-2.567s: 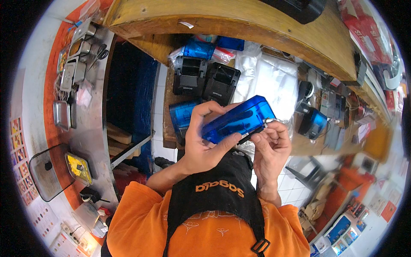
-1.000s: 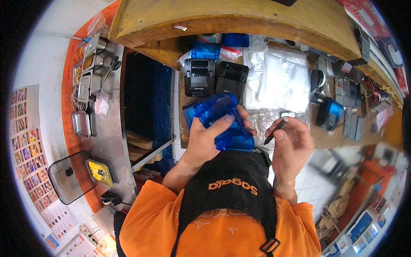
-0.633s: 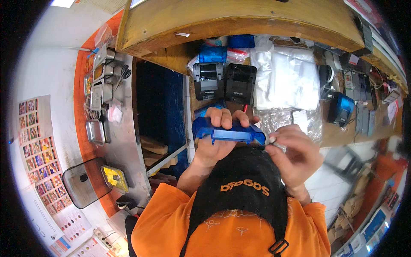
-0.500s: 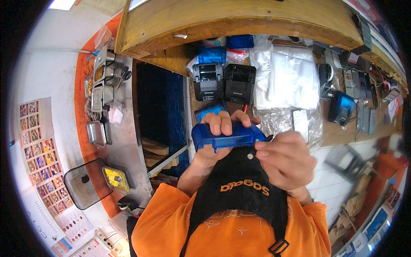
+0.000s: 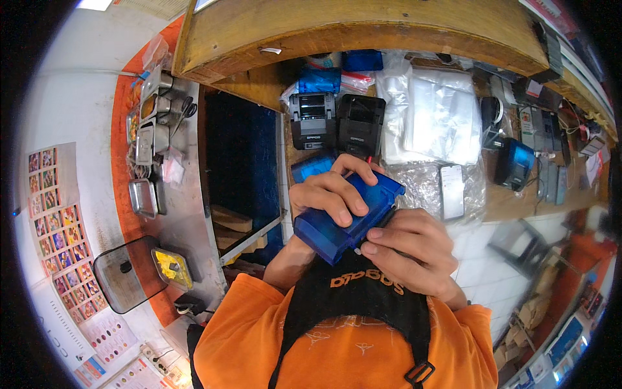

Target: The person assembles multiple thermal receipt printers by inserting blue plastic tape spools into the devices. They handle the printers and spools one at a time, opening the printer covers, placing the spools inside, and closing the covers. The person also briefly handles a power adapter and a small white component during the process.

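A translucent blue plastic cover [image 5: 324, 230], like the lid of a small receipt printer, is tilted in front of my chest. My left hand [image 5: 330, 194] grips it, with fingers bent over its top face. At its lower right edge, my right hand [image 5: 411, 249] pinches a small dark part with a pale end [image 5: 358, 251]; the fingers hide most of it. Two black portable receipt printers, one on the left [image 5: 313, 123] and one on the right [image 5: 361, 126], stand on the wooden table beyond my hands. Another blue cover [image 5: 313, 166] lies just behind my left hand.
Clear plastic bags [image 5: 444, 123] and a phone with a lit screen [image 5: 452, 192] lie right of the printers. A black and blue device [image 5: 516, 164] stands farther right. A wooden shelf [image 5: 363, 39] overhangs the table. Metal trays [image 5: 144, 198] line the left counter.
The blue cover has turned in my left hand, now slanting with its broad face up. My right hand has moved slightly down and left, against the cover's lower right edge.
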`<state>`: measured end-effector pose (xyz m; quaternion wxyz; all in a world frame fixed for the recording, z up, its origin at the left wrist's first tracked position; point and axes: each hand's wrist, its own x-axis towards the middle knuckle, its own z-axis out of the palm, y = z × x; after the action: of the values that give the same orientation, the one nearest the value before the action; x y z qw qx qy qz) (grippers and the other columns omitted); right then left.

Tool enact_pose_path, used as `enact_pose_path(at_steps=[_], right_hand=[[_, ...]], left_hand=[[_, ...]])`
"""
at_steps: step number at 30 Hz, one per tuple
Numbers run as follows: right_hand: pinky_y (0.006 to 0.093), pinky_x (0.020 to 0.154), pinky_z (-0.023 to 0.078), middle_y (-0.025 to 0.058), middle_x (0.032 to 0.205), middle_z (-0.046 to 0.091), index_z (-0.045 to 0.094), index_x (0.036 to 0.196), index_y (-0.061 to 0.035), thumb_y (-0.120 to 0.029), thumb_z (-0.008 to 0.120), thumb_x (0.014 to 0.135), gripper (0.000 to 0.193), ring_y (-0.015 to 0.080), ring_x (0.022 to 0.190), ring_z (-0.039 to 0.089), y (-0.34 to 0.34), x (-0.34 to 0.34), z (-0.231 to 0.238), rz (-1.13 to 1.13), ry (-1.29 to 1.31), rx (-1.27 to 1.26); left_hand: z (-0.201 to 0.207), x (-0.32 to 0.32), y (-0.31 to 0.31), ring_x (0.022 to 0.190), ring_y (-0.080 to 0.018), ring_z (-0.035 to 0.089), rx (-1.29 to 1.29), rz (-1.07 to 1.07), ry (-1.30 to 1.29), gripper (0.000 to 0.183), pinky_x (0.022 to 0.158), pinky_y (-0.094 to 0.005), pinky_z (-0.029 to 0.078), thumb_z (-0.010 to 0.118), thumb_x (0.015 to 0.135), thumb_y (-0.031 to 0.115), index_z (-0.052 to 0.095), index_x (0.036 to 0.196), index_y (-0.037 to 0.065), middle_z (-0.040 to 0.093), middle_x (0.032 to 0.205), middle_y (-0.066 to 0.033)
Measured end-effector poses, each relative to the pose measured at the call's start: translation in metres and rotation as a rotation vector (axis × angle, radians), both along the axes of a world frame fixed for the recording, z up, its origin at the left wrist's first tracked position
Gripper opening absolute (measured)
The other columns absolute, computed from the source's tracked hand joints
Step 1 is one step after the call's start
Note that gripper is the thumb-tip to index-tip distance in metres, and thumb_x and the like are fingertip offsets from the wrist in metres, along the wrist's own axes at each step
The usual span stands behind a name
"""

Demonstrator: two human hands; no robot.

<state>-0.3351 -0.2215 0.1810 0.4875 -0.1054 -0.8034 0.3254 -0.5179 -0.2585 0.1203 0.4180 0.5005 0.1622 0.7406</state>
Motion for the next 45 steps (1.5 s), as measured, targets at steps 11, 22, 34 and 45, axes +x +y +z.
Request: enact_pose_path(at_steps=[11, 22, 34, 45], right_hand=[[0.0378, 0.073, 0.060, 0.0134, 0.104, 0.076, 0.080, 0.100, 0.0004, -0.005, 0.078, 0.070, 0.031, 0.0259, 0.086, 0.071, -0.001, 0.000, -0.003, -0.020, 0.051, -0.060], [0.0410, 0.073, 0.063, 0.0159, 0.105, 0.073, 0.078, 0.100, 0.0021, -0.003, 0.079, 0.073, 0.028, 0.0279, 0.088, 0.071, -0.009, -0.003, 0.000, -0.069, 0.055, 0.050], [0.0337, 0.076, 0.057, 0.0161, 0.118, 0.072, 0.076, 0.114, -0.0013, 0.001, 0.086, 0.075, 0.040, 0.0277, 0.090, 0.069, -0.014, 0.000, -0.029, -0.286, -0.190, -0.053], [0.0391, 0.083, 0.060, 0.0189, 0.127, 0.069, 0.075, 0.120, -0.0018, 0.006, 0.080, 0.081, 0.040, 0.0332, 0.102, 0.072, -0.006, 0.025, -0.066, -0.304, -0.496, -0.224]], left_hand=[[0.002, 0.010, -0.006, 0.115, -0.0380, 0.062, -0.068, 0.146, -0.008, 0.018, 0.105, -0.0598, 0.046, 0.078, 0.092, 0.030, 0.073, 0.099, 0.014, 0.076, 0.108, -0.0065], [0.006, 0.020, -0.015, 0.117, -0.0359, 0.059, -0.022, 0.294, 0.090, 0.015, 0.108, -0.0650, 0.046, 0.078, 0.092, 0.021, 0.067, 0.101, 0.015, 0.071, 0.108, -0.0044], [-0.019, 0.041, -0.037, 0.128, -0.0334, 0.060, -0.595, 0.109, -0.263, 0.024, 0.113, -0.0492, 0.047, 0.054, 0.103, 0.001, 0.051, 0.127, 0.006, 0.062, 0.128, -0.0170], [-0.050, 0.047, -0.040, 0.127, -0.0253, 0.063, -1.042, -0.122, -0.672, 0.030, 0.108, -0.0443, 0.054, 0.048, 0.110, 0.008, 0.055, 0.139, 0.006, 0.063, 0.138, -0.0135]])
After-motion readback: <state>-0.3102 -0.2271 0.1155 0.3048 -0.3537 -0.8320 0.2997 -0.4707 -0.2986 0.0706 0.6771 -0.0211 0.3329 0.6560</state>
